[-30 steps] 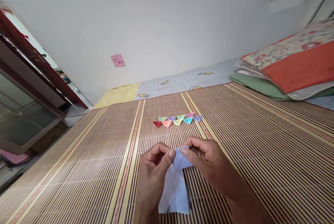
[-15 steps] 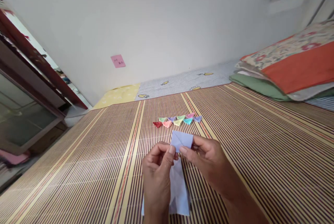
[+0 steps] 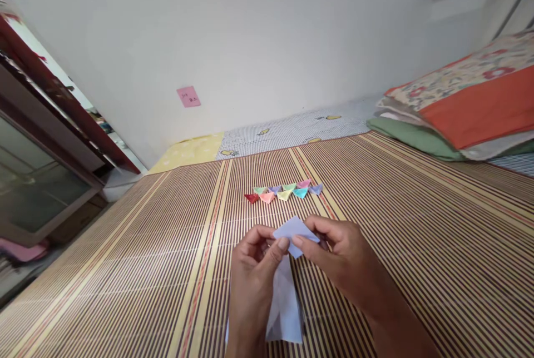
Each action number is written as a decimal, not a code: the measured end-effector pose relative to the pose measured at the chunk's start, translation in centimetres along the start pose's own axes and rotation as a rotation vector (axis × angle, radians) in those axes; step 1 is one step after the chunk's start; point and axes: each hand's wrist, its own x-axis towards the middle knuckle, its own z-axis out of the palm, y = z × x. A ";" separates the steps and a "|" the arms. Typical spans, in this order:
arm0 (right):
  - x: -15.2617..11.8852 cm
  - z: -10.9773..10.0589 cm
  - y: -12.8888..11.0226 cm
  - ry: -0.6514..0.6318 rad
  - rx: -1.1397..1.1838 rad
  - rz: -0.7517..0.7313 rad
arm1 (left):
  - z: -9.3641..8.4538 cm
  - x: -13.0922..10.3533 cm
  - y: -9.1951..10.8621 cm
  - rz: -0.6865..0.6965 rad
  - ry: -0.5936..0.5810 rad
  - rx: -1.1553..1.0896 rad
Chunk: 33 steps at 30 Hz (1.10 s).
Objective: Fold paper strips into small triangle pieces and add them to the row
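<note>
A small lavender square of folded paper [image 3: 294, 230] is pinched between both hands, one corner pointing away from me. My left hand [image 3: 258, 263] grips its left corner between thumb and fingers. My right hand [image 3: 337, 244] is closed on its right side, the thumb lying over the paper. Below them a larger pale lavender sheet [image 3: 286, 308] lies on the striped mat [image 3: 167, 269], partly hidden by my left hand and wrist. Beyond my hands, several small folded paper pieces [image 3: 285, 195] in red, pink, yellow, green, blue and purple lie in two rows.
At the right is a stack of folded bedding [image 3: 467, 119] in orange, floral and green. A patterned sheet [image 3: 283, 133] shows along the far edge. A pink note [image 3: 188, 97] is stuck to the white wall [image 3: 267, 35]. A glass-fronted cabinet [image 3: 37, 174] stands at the left.
The lavender paper has turned from lying square to me to a diamond with a corner pointing away. Both hands have shifted slightly with it and still hold it.
</note>
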 end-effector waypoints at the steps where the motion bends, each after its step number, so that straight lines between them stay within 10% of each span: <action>1: 0.0 -0.1 0.1 -0.008 -0.017 0.004 | -0.2 0.0 -0.1 0.017 0.024 0.007; 16: 0.1 0.0 0.3 0.023 -0.009 0.011 | -0.9 0.2 -0.2 0.015 -0.013 -0.040; 33: -0.2 1.0 -0.1 0.093 0.204 -0.117 | -0.6 -0.7 1.0 0.375 0.138 0.284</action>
